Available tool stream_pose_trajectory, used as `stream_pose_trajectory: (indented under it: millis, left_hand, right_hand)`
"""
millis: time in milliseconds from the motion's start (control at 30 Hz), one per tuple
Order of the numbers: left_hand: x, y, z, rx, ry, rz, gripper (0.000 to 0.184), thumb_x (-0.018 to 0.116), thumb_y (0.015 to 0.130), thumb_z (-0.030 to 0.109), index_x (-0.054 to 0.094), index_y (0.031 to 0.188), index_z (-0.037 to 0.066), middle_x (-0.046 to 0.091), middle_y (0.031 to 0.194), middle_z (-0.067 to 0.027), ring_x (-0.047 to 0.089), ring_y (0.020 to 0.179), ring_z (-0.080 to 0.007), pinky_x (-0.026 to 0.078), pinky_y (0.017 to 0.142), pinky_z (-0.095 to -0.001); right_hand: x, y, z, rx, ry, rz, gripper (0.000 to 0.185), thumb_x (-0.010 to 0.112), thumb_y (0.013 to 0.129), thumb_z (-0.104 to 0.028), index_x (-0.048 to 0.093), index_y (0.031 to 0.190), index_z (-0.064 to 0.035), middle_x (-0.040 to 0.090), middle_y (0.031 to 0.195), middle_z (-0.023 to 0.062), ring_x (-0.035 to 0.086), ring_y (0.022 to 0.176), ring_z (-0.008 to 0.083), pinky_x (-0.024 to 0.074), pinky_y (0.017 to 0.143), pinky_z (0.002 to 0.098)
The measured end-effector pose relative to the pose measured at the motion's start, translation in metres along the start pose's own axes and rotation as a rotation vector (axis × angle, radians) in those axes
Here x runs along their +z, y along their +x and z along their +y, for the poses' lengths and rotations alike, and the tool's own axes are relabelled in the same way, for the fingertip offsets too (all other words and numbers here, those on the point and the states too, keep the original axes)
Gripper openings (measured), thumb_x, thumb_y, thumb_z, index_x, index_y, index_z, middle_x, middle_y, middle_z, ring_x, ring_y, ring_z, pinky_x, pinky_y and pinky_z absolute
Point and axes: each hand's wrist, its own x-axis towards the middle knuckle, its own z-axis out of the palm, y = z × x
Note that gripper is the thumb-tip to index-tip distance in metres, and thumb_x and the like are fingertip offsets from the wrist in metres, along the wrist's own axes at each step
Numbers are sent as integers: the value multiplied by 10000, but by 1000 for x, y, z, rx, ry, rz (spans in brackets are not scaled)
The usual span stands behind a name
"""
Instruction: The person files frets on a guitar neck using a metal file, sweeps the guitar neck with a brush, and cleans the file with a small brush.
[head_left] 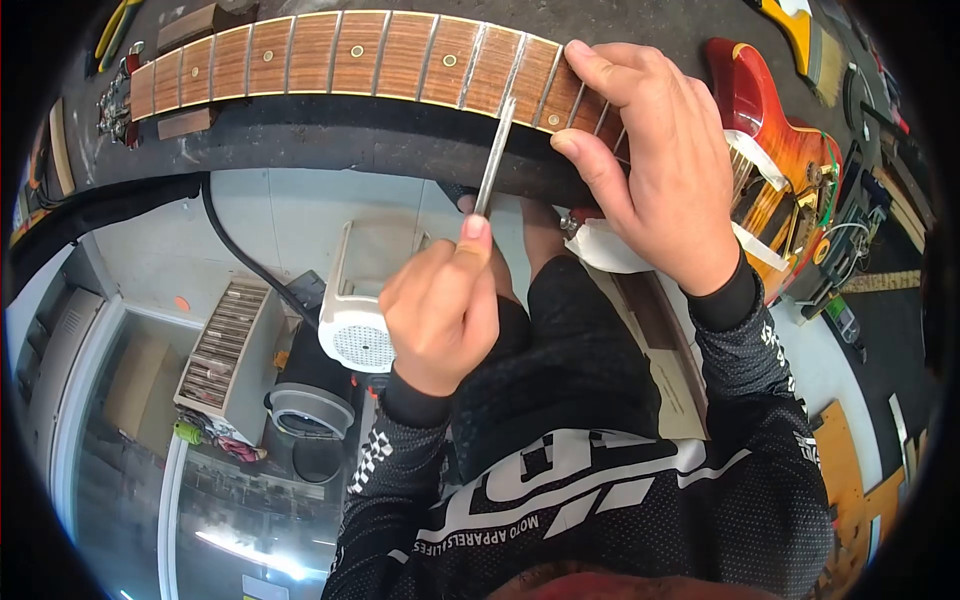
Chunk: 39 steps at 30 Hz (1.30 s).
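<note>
My left hand (pixel 443 308) is closed around a slim metal tool (pixel 492 168), with the thumb laid along its shaft. The tool's upper end touches or nearly touches the lower edge of a guitar fretboard (pixel 320 55), near two bright silvery frets. My right hand (pixel 665 150) lies palm down over the right part of the neck, its thumb and index finger spread apart; the other fingertips are hard to make out. The guitar body (pixel 765 110), red to amber, shows to the right, with pale tape (pixel 757 158) beside the strings.
Dark padding (pixel 330 130) runs below the neck, and a small wooden block (pixel 186 123) sits by its headstock end. A yellow-handled brush (pixel 790 30) lies at top right. Below are a white stool (pixel 358 340), a black bin (pixel 312 400) and a hose (pixel 240 245).
</note>
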Motion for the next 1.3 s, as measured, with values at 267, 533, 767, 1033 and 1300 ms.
stream_pose_trajectory:
  millis: [267,533,767,1033,1300]
  left_hand:
    - [4,6,-6,21,-18,-7,488,737,841,-143,760,1310,-11,611,761,-118,606,604,-300,483,564,-421]
    - [-22,-17,1,26,6,-97,392,761,867,-223,730,1218,-52,733,800,-165,653,573,-278,521,561,-333]
    - [-1,3,-7,67,7,-13,461,747,844,-174,743,1284,-34,684,801,-140,633,606,-294,513,575,-380]
    - [0,5,-7,42,-25,-33,638,734,840,-146,713,1460,4,686,813,-153,680,660,-322,545,611,-394]
    - [14,39,-7,29,-72,-27,589,724,855,-138,723,1428,-3,633,780,-128,630,620,-312,508,579,-420]
  right_hand:
    - [-1,1,0,2,-4,-9,578,840,954,-216,636,1474,-68,718,1350,123,690,1120,336,502,974,428]
    - [0,1,0,3,9,-10,583,837,954,-214,633,1481,-67,717,1345,126,690,1108,327,496,960,424]
    - [-1,2,0,10,15,-18,590,839,947,-206,633,1483,-69,717,1340,127,692,1111,327,495,957,428]
    - [-2,1,1,11,15,-17,593,844,940,-202,632,1477,-68,718,1347,131,696,1129,336,502,971,435]
    - [-2,2,-2,26,11,-32,591,841,943,-202,629,1478,-69,719,1346,130,698,1131,337,502,976,433]
